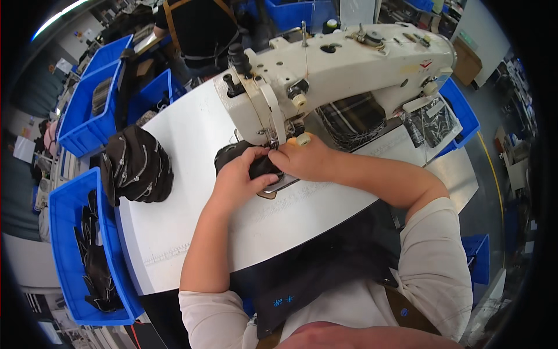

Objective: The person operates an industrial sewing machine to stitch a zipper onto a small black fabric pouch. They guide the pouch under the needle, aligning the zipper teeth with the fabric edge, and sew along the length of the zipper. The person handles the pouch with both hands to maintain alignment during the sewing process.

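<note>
The dark cloth piece (231, 152) lies on the bench (290, 215), under the needle end of the white sewing machine (337, 61), and the sewing of it looks to be under way rather than finished. The left hand (237, 174) has its fingers and thumb curved around the near part of the cloth, parted by the width of what they hold. The right hand (305, 160) has its fingers bunched close together right at the needle, seeming to pinch the cloth's edge, though the tips are partly hidden. How much of the seam is sewn cannot be told, since the hands cover it.

To the left stands a tall stack of dark pieces with zips (141, 166), and beside the bench a blue bin (70, 291) holds more dark pieces, lying loosely. Whether either lot is done or waiting does not show. Behind the needle, under the machine's arm, sit plaid cloth pieces (357, 119), apart from the hands; a clear bag of small parts (431, 122) lies further right.
</note>
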The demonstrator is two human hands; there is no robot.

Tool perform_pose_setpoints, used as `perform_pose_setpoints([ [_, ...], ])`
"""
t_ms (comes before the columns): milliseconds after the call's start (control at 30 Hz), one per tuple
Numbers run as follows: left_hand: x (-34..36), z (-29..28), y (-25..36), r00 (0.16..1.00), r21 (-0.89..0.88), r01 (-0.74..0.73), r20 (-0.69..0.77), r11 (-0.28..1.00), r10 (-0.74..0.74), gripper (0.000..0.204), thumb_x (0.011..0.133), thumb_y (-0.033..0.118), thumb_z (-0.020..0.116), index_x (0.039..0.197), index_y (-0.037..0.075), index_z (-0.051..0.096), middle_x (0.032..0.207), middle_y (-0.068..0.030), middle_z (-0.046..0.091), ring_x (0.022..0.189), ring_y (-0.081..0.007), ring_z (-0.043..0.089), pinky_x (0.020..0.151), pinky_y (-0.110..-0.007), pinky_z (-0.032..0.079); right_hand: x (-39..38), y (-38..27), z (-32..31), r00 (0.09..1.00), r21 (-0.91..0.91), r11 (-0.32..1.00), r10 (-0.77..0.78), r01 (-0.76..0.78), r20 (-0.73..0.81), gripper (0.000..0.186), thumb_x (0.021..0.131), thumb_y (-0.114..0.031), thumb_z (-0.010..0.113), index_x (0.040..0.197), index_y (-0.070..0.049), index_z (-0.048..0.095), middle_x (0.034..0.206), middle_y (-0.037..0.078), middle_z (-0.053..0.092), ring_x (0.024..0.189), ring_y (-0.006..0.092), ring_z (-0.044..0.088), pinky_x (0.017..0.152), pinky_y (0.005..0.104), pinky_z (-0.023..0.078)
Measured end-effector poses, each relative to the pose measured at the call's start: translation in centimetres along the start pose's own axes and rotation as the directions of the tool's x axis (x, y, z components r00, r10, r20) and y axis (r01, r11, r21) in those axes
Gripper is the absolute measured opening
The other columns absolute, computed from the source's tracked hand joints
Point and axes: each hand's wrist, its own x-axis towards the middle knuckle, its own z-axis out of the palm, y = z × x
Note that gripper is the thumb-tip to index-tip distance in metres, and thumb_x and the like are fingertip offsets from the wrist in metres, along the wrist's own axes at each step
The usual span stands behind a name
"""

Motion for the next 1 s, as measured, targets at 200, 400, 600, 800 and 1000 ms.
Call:
perform_pose_setpoints([
  [200, 0.7, 2.6, 0.4, 0.947, 0.316, -0.162, -0.216, 0.935, 0.236, 0.046, 0.081, 0.015, 0.082, 0.124, 0.013, 0.064, 0.108, -0.0066, 0.073, 0.099, -0.0303, 0.070, 0.080, -0.041, 0.057, -0.2, -0.6, 0.3, 0.995, 0.059, 0.996, 0.073, -0.069, -0.073, 0.015, 0.082, -0.015, 0.068, 0.096, -0.008, 0.065, 0.079, 0.005, 0.066, 0.071, 0.0205, 0.070, 0.054, 0.0353, 0.055],
  [400, 1.0, 2.7, 0.6, 0.829, 0.473, -0.244, -0.352, 0.847, 0.435, 0.035, 0.077, 0.009, 0.078, 0.111, 0.013, 0.071, 0.103, -0.0021, 0.070, 0.090, -0.0253, 0.069, 0.075, -0.038, 0.056, 0.0, -0.4, 0.1, 0.980, 0.049, 0.997, 0.073, -0.065, -0.183, 0.014, 0.079, -0.014, 0.070, 0.091, -0.008, 0.065, 0.074, 0.002, 0.062, 0.065, 0.0190, 0.066, 0.054, 0.0352, 0.054],
  [600, 1.3, 3.8, 0.1, 0.839, 0.451, -0.179, -0.394, 0.874, 0.375, 0.030, 0.075, 0.012, 0.077, 0.105, 0.015, 0.071, 0.098, -0.0006, 0.069, 0.086, -0.0240, 0.068, 0.071, -0.037, 0.055, -0.5, -0.2, 0.7, 0.988, 0.041, 0.999, 0.010, -0.003, -0.157, 0.012, 0.076, -0.016, 0.071, 0.083, -0.012, 0.062, 0.076, 0.000, 0.060, 0.067, 0.0164, 0.064, 0.053, 0.0335, 0.052],
  [800, 0.8, 3.2, 0.5, 0.852, 0.432, -0.223, -0.350, 0.874, 0.390, 0.035, 0.074, 0.003, 0.075, 0.107, 0.013, 0.072, 0.098, -0.0046, 0.071, 0.088, -0.0269, 0.070, 0.072, -0.038, 0.056, -0.3, 0.5, 0.1, 0.980, 0.038, 0.998, -0.041, 0.050, -0.193, 0.019, 0.076, -0.019, 0.075, 0.081, -0.012, 0.058, 0.073, 0.001, 0.056, 0.065, 0.0185, 0.061, 0.053, 0.0323, 0.049],
  [1000, 1.1, 3.4, 0.6, 0.838, 0.452, -0.231, -0.357, 0.862, 0.412, 0.036, 0.072, 0.002, 0.075, 0.107, 0.010, 0.070, 0.097, -0.0047, 0.070, 0.087, -0.0284, 0.069, 0.070, -0.039, 0.056, -0.5, 0.3, 0.2, 0.992, 0.026, 1.000, -0.011, 0.015, -0.127, 0.022, 0.078, -0.021, 0.077, 0.085, -0.009, 0.059, 0.074, 0.001, 0.057, 0.063, 0.0193, 0.061, 0.054, 0.0337, 0.049],
])
